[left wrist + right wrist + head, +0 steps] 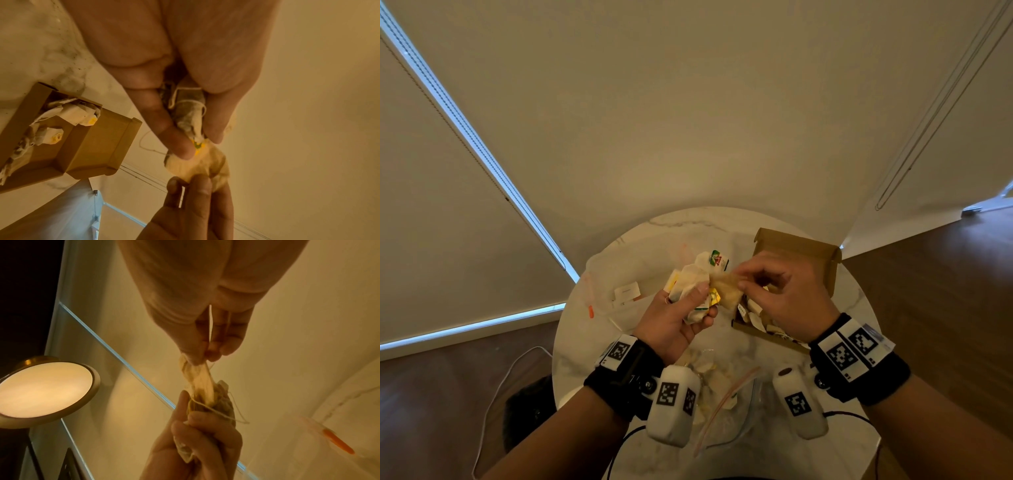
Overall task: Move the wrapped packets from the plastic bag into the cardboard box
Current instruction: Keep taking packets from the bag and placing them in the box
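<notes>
Your left hand (pixel 675 322) is raised over the round marble table (pixel 592 329), fingers and thumb curled round a bunch of packets (pixel 690 291). The bunch is made of small, crumpled, pale paper sachets with yellow tags and thin strings; one at the top carries a green and red label. In the left wrist view the sachet paper looks grey-white and creased, with a loop of string across it and a yellow tag at your fingertip.

Your right hand (pixel 780 291) is just beside the left, over the near edge of the cardboard box (pixel 796 248). Its thumb and fingertips pinch one packet (pixel 726 286), a thin, translucent tan one. That packet is stretched taut between the two hands: its far end is still caught in the bunch. The right wrist view shows it drawn into a twisted strip, with loose string trailing from the bunch.

The box is brown and shallow, lid flap open and standing up at the back, on the right side of the table. Several pale packets with yellow tags already lie inside it (pixel 72 113).

The clear plastic bag (pixel 726 394) lies on the table near you, below your wrists, with more pale packets in it. A second clear bag with an orange slider (pixel 591 311) lies to the left, near a small white card (pixel 627 291).
</notes>
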{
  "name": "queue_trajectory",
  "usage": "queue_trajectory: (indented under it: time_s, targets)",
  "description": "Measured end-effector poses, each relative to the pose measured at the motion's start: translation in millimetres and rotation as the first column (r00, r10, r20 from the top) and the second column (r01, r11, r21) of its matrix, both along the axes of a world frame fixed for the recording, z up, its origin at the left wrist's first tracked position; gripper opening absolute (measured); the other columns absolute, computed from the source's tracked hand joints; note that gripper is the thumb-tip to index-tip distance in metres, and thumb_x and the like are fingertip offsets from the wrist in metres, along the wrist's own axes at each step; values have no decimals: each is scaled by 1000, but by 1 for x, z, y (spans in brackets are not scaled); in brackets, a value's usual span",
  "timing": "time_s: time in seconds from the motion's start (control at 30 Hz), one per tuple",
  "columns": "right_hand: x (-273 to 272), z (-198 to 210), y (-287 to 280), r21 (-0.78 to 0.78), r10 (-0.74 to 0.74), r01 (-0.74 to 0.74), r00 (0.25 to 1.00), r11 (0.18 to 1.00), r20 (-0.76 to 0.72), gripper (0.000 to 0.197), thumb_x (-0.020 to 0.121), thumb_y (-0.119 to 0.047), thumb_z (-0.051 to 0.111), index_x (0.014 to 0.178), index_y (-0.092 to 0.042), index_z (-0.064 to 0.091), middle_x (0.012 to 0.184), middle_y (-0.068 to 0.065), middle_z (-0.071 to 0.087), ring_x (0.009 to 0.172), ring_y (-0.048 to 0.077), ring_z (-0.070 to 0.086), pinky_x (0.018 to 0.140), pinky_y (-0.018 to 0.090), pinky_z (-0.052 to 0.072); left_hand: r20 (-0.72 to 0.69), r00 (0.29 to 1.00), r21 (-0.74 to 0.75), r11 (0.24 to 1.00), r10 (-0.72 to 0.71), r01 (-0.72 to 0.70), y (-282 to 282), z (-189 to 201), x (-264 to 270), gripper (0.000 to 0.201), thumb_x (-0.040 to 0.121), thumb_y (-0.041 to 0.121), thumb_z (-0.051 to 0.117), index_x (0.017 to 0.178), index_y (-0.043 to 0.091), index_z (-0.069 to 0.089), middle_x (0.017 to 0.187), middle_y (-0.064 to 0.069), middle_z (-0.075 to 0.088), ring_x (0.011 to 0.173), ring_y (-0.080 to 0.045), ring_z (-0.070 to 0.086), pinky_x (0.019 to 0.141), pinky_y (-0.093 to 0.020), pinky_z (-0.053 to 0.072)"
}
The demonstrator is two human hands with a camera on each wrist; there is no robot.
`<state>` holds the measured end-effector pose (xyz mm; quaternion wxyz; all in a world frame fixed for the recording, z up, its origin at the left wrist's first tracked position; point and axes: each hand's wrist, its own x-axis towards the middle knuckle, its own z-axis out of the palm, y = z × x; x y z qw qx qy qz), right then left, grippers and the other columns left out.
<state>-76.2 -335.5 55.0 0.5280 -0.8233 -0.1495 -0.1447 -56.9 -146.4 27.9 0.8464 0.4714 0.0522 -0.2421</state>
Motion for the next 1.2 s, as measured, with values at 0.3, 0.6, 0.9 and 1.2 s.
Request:
queue_trajectory:
  time_s: [0.3, 0.6, 0.9, 1.2]
  targets:
    - [7, 4, -14, 174, -80, 110, 982, 979, -169, 16, 82, 1, 69, 85, -14, 71, 79, 1, 72, 76, 21, 69, 72, 34, 59, 4, 1000, -29, 999, -14, 14, 6, 3, 1, 48, 82, 16, 61, 120, -13, 55, 87, -13, 72, 59, -13, 62, 51, -19, 52]
    - [22, 5, -17, -5, -261, 266, 941, 964, -214, 3, 84, -18, 72, 84, -20, 73, 77, -3, 71, 70, 16, 67, 68, 34, 58, 41, 998, 12, 999, -43, 42, 8, 7, -1, 30, 84, 17, 61, 105, -4, 64, 93, -14, 71, 60, -13, 60, 52, -19, 51]
    - [25, 12, -6, -34, -144, 141, 983, 989, -114, 17, 89, -5, 64, 93, -17, 75, 77, -11, 70, 61, 7, 66, 57, 21, 52, 62, 994, 25, 995, -94, 92, 9, 6, -2, 25, 82, 15, 62, 102, 1, 66, 92, -14, 71, 59, -15, 59, 50, -20, 50]
    - [30, 30, 7, -209, 14, -62, 975, 976, -224, 23, 80, -34, 75, 101, -25, 75, 93, -9, 71, 77, -4, 60, 66, 11, 47, 72, 990, 38, 992, -124, 122, 9, 0, 0, 21, 79, 21, 72, 96, 8, 71, 92, -16, 69, 61, -17, 59, 51, -22, 50]
